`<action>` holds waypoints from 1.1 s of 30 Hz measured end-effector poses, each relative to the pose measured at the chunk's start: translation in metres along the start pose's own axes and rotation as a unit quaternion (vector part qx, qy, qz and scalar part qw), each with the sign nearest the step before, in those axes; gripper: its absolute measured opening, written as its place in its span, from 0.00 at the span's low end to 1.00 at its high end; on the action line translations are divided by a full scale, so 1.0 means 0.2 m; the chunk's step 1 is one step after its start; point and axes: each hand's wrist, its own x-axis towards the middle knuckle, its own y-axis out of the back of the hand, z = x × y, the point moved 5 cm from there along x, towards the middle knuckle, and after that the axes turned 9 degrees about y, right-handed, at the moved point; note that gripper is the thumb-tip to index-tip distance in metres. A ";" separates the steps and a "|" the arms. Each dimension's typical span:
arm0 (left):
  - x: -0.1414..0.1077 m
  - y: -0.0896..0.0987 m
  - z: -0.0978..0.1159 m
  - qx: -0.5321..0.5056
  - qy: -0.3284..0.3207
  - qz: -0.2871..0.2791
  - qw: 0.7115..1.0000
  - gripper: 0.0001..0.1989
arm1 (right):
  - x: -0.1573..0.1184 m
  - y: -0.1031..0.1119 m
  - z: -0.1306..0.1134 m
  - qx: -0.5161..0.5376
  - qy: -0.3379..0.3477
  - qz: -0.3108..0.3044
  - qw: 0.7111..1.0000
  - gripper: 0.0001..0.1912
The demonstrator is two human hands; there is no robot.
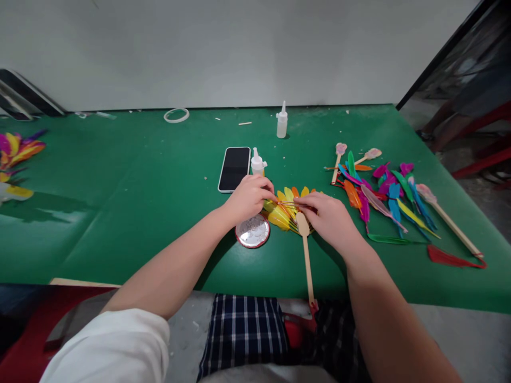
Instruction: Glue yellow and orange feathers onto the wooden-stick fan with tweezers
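Observation:
A fan of yellow and orange feathers (pixel 279 217) lies on the green table, with a flat wooden handle (pixel 306 255) running toward me past the table's edge. My left hand (pixel 252 196) is closed at the feathers' left side, fingertips pinched; what they hold is too small to make out. From the other side my right hand (pixel 329 215) pinches a thin, tweezers-like tool (pixel 288 204) that lies across the feathers toward my left fingers. Just below my left hand is a round silvery dish (pixel 253 232) with a red rim. A small white glue bottle (pixel 257 164) stands behind that hand.
A phone (pixel 235 169) lies left of the bottle. Farther back stand a second glue bottle (pixel 281 123) and a white ring (pixel 176 115) by the wall. Loose coloured feathers (pixel 393 198) and wooden sticks (pixel 453 223) with a red tassel (pixel 451 256) spread at right. More feathers (pixel 19 149) are far left.

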 end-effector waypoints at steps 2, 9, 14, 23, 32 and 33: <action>0.00 0.00 0.00 -0.002 -0.001 -0.006 1.000 0.23 | 0.00 0.00 0.00 -0.001 -0.001 -0.001 1.000 0.13; 0.00 -0.01 0.02 -0.006 0.003 -0.030 1.000 0.22 | 0.00 -0.01 0.01 -0.004 -0.008 -0.012 1.000 0.14; 0.00 -0.01 0.02 -0.004 -0.001 -0.030 1.000 0.23 | 0.00 -0.01 0.00 -0.003 -0.007 -0.012 1.000 0.13; 0.00 -0.01 0.02 -0.017 -0.012 -0.020 1.000 0.23 | 0.00 -0.01 0.00 -0.005 -0.003 -0.010 1.000 0.14; 0.00 -0.02 0.02 -0.004 -0.011 -0.035 0.999 0.23 | 0.00 -0.01 0.00 -0.002 -0.006 -0.014 1.000 0.13; 0.00 -0.02 0.02 -0.004 -0.009 -0.035 0.999 0.23 | 0.01 -0.01 0.00 -0.002 -0.006 -0.014 1.000 0.13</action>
